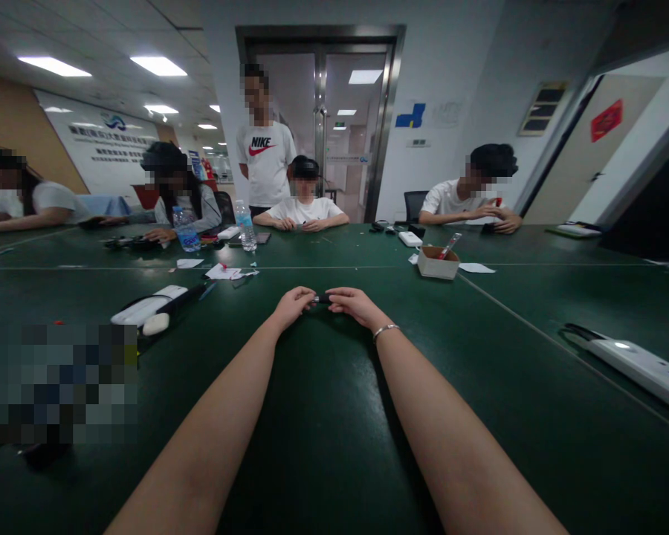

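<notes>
Both of my arms stretch forward over the dark green table (323, 416). A small black cylindrical object with a silver end (322, 299) is held level between my hands, just above the tabletop. The fingertips of my left hand (294, 307) pinch its silver end. Around the black end, the fingers of my right hand (355, 306) are closed; that wrist wears a silver bangle (386, 332). The object is small and partly covered by fingers, so its exact kind cannot be made out.
Left lie a white power strip (153, 305) and a white rounded item (156, 324). Another power strip (641, 360) is at right. Beyond are a small box (438, 264), paper scraps (223, 272) and water bottles (246, 227). Several people sit around the table; one person (264, 160) stands behind.
</notes>
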The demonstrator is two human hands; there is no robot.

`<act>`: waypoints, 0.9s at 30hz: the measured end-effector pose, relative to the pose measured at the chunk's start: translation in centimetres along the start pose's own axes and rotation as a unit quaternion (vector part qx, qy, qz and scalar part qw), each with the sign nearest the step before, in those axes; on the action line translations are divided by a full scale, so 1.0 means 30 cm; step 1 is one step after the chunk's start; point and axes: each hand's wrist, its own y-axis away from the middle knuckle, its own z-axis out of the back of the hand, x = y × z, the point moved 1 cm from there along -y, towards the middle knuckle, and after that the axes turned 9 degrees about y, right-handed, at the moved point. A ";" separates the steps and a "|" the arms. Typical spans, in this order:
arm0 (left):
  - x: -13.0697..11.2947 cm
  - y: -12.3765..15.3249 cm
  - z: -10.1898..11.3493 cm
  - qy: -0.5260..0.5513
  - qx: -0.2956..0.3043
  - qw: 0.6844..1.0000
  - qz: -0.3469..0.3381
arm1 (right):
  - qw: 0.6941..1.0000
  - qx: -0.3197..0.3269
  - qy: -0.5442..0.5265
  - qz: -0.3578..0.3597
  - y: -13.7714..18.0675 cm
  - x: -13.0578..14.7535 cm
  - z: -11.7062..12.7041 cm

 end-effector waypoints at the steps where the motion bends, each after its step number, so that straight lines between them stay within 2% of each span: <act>1: -0.001 0.001 -0.001 -0.003 0.000 1.000 0.001 | 1.000 -0.001 0.002 0.000 -0.001 -0.001 0.000; 6: -0.003 0.002 -0.002 -0.019 -0.005 1.000 -0.020 | 1.000 0.007 0.003 0.006 -0.004 -0.006 0.003; 11: -0.001 -0.002 -0.001 -0.019 0.014 0.999 -0.030 | 1.000 0.005 0.006 0.004 -0.001 -0.003 0.002; 23: 0.000 0.003 0.001 0.000 0.017 0.999 -0.027 | 1.000 0.007 0.008 0.000 0.008 0.009 -0.004; 27: 0.005 0.002 0.003 -0.027 -0.007 0.998 -0.060 | 1.000 0.014 0.011 0.003 0.001 0.001 0.002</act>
